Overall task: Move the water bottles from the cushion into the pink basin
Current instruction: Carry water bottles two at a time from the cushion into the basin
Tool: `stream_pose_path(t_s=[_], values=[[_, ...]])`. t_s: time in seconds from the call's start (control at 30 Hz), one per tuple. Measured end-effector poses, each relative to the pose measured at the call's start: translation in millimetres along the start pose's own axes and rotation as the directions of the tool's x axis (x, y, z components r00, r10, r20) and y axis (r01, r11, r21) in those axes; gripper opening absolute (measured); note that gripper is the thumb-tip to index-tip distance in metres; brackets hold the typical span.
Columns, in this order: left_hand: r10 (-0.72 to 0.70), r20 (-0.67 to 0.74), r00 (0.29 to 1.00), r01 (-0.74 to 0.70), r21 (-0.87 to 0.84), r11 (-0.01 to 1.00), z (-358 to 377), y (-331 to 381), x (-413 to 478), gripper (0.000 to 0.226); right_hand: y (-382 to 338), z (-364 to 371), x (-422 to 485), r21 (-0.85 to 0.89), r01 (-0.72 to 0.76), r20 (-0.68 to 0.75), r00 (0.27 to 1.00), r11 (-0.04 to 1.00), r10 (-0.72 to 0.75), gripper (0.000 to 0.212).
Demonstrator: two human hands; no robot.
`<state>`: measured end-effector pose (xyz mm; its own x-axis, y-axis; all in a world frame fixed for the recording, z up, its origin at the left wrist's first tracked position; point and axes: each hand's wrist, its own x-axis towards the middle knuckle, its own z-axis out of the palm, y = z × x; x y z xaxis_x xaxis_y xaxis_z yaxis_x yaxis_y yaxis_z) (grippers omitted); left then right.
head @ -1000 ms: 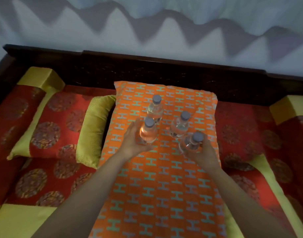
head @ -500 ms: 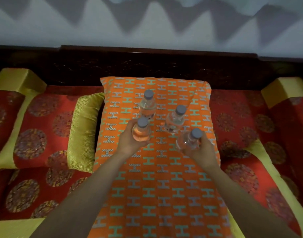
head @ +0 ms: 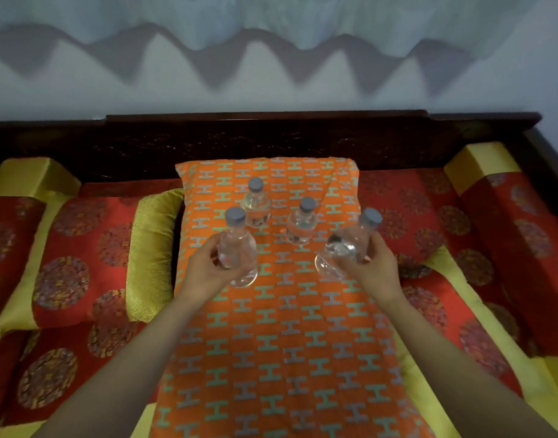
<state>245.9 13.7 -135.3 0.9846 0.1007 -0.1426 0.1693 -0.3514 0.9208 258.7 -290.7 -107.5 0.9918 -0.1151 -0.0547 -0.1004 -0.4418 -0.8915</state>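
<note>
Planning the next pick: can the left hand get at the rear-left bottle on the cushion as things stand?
Probably not yet: the left hand already grips the near-left bottle. The rear-left bottle stands just beyond it on the orange cushion, otherwise unobstructed.

Orange cushion (head: pixel 281 343), teal-grey H pattern; clear bottles (head: pixel 256 203), grey caps.

- The bare left forearm (head: pixel 129 358) and the bare right forearm (head: pixel 461 358) reach forward from the lower corners of the view, angling in toward each other.
- The left hand (head: pixel 208 268) has its palm turned inward, with fingers and thumb curled round a clear plastic water bottle with a grey cap (head: pixel 236 248), held upright.
- The right hand (head: pixel 374 270) mirrors it and grips a second clear grey-capped bottle (head: pixel 344 248), which is tilted with its cap leaning right.
- The two hands are level with each other and well apart.
</note>
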Motion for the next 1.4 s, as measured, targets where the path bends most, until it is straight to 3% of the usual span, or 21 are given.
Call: stream_pose_path(t_s=[0.2,0.47,0.73,0.83,1.07,1.3,1.4], values=[[0.102,0.018,0.995,-0.102,0.017,0.995,6.8,46.2,1.0,0.059,-17.5,-38.8,-23.3,0.013,0.072,-0.119,0.99,0.997,-0.07,0.039],[0.224,0.17,0.96,-0.229,0.009,0.973,66.7,97.5,-14.6,0.049,6.4,-122.3,-73.2,0.043,-0.06,-0.352,0.933,0.997,0.072,0.043],[0.331,0.328,0.885,-0.332,-0.054,0.942,182.9,165.5,-48.6,0.037,47.3,-247.5,-154.2,0.008,-0.156,-0.578,0.806,0.988,0.131,0.041],[0.336,0.425,0.841,-0.335,-0.081,0.939,239.3,192.0,-76.9,0.05,64.9,-300.9,-193.9,0.009,-0.178,-0.654,0.743,0.984,0.14,0.031],[0.329,0.551,0.767,-0.324,-0.11,0.94,354.3,239.9,-148.0,0.073,103.3,-414.8,-280.3,0.038,-0.207,-0.759,0.63,0.978,0.163,0.039],[0.306,0.58,0.755,-0.339,-0.055,0.939,469.6,284.8,-206.6,0.055,141.7,-521.5,-346.6,-0.008,-0.261,-0.77,0.618,0.965,0.161,0.043],[0.313,0.6,0.736,-0.341,-0.07,0.937,509.7,302.6,-223.8,0.054,156.0,-554.5,-359.8,0.02,-0.266,-0.796,0.579,0.964,0.177,0.04]])
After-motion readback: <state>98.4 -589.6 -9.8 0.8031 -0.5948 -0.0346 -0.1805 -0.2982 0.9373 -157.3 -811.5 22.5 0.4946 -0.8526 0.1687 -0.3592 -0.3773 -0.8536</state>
